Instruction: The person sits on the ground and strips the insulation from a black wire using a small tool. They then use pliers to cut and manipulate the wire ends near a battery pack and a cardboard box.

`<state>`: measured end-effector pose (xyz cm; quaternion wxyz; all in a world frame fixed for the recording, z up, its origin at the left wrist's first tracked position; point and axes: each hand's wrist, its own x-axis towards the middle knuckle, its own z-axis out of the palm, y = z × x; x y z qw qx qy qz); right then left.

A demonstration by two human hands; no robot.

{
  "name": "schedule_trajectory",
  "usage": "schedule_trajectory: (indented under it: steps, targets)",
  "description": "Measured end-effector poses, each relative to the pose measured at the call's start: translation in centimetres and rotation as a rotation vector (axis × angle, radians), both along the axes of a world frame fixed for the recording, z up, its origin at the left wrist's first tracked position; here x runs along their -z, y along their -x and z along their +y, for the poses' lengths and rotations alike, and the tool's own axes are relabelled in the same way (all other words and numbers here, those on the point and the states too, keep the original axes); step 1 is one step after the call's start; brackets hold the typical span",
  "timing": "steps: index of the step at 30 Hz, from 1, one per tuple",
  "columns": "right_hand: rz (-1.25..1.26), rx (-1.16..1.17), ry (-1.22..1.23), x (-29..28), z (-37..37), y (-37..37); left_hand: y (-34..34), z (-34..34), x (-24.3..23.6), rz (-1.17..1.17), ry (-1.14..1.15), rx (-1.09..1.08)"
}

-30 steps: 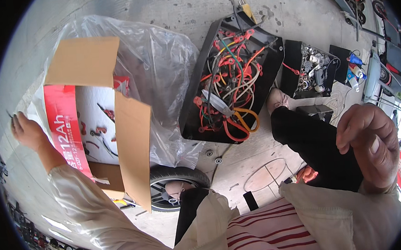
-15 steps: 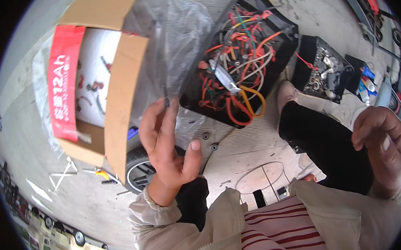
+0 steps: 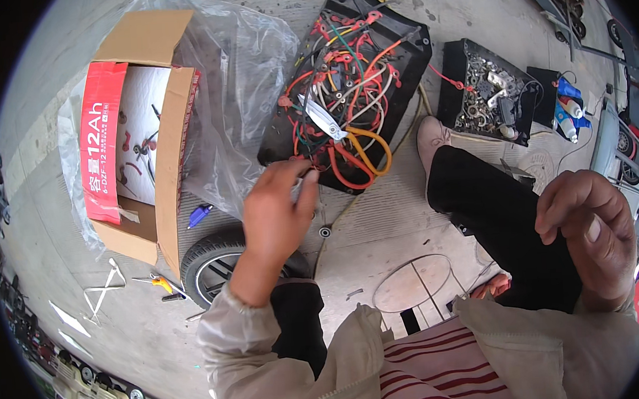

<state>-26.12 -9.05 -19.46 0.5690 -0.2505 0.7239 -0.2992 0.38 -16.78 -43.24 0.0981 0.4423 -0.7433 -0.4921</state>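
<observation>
My left hand [image 3: 279, 206] reaches to the near left edge of a black plastic tray [image 3: 417, 52]. Its thumb and forefinger come together beside the wires; whatever lies between them is too small to make out. A tangle of red, orange, white and green cables [image 3: 360, 93] with red-sleeved ends fills the tray. On top of the cables rests a pair of scissors [image 3: 321, 118] with orange handle loops [image 3: 372, 151]. Held up at the right, my right hand [image 3: 592, 232] has loosely curled fingers with nothing showing in them. Short wire pieces [image 3: 145, 146] lie inside an open cardboard box [image 3: 172, 154] at the left.
Clear plastic sheeting [image 3: 233, 79] spreads between box and tray. A black bin of small metal parts [image 3: 493, 91] stands right of the tray, beside blue-and-white bottles [image 3: 569, 115]. Near my left knee are a wheel [image 3: 213, 270], a purple marker [image 3: 199, 215] and a yellow-handled tool [image 3: 162, 283].
My left hand has moved from beside the box's right flap to the tray's edge, and its fingers have come together. The right hand stays raised, fingers still curled.
</observation>
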Motion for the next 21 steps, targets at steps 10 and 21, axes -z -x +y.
schedule_trajectory:
  steps: [10,21]
  targets:
    - [-0.192,-0.360,0.304,-5.2,9.1,-3.2,11.7,9.5,6.6,-0.819,-0.102,-0.311]
    - [0.067,-0.221,0.557,-3.0,11.2,-11.0,-1.1,13.7,-20.2,0.638,-0.860,-0.389]
